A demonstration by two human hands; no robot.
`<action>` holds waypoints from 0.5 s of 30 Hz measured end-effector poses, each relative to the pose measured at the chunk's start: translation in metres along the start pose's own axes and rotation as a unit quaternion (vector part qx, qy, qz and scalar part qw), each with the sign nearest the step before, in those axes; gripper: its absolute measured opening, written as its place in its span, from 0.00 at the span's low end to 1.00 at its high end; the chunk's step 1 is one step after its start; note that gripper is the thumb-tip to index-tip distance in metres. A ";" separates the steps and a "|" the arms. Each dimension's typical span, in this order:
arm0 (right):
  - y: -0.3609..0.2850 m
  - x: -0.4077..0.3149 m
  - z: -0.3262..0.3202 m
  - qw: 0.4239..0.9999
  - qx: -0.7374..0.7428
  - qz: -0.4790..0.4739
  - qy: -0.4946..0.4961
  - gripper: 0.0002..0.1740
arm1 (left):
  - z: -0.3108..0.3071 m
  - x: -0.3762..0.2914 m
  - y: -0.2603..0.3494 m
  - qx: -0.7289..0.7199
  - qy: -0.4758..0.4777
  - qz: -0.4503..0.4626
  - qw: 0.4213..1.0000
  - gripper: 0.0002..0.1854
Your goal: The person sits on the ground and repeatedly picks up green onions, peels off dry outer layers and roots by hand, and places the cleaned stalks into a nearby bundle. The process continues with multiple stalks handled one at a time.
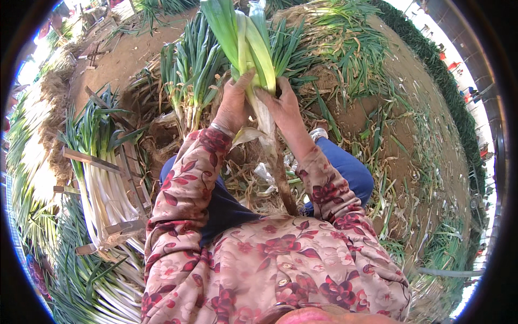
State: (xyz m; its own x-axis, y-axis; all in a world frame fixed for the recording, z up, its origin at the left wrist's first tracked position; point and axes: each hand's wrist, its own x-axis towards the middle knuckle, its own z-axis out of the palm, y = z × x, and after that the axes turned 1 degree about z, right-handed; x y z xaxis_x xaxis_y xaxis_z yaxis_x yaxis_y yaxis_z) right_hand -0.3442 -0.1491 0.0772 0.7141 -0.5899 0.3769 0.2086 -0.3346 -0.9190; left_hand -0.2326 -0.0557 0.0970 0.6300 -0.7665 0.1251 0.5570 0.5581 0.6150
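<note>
Out in front of my chest, a large leek-like green onion [265, 117] is held with its broad leaves pointing away from me. Its brown, soil-stained lower end slants down towards my lap. My left hand [234, 101] grips it where the leaves fan out, thumb on top. From the other side my right hand [285, 105] pinches the same spot, thumb and fingers on the outer leaf layers. A pale loose strip of sheath [247, 135] hangs off the stalk below my left hand. The fingers' undersides are hidden by the leaves.
At left, peeled white-stemmed onions [107, 194] rest in a wooden frame [93, 161]; more lie below [109, 291]. Unpeeled onions [190, 77] stand beyond my left arm, with another heap [348, 48] at upper right. Peeled scraps [263, 174] litter the soil between my legs.
</note>
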 end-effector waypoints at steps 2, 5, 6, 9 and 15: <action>-0.002 0.008 0.014 1.000 0.017 -0.012 0.008 0.17 | -0.002 -0.001 0.003 -0.007 0.007 0.020 1.000 0.20; -0.005 0.005 0.029 0.994 -0.028 -0.075 0.070 0.14 | -0.004 -0.002 0.007 0.001 0.021 0.059 0.998 0.19; -0.008 0.002 0.031 0.993 -0.008 -0.079 0.084 0.13 | -0.004 -0.003 0.008 0.008 0.041 0.047 0.998 0.18; -0.013 -0.015 0.030 0.990 0.088 -0.041 0.100 0.12 | -0.005 0.000 0.013 0.046 0.044 0.044 0.997 0.17; 0.047 -0.105 0.000 0.997 -0.046 -0.001 -0.069 0.15 | -0.035 0.019 0.051 0.012 0.094 0.096 0.991 0.21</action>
State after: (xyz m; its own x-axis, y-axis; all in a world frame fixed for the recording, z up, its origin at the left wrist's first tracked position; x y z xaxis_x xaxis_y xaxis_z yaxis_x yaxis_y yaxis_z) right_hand -0.4093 -0.1030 -0.0052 0.7998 -0.4850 0.3536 0.1523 -0.4058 -0.9012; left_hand -0.1730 -0.0311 0.1030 0.8132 -0.5740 0.0960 0.4058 0.6775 0.6134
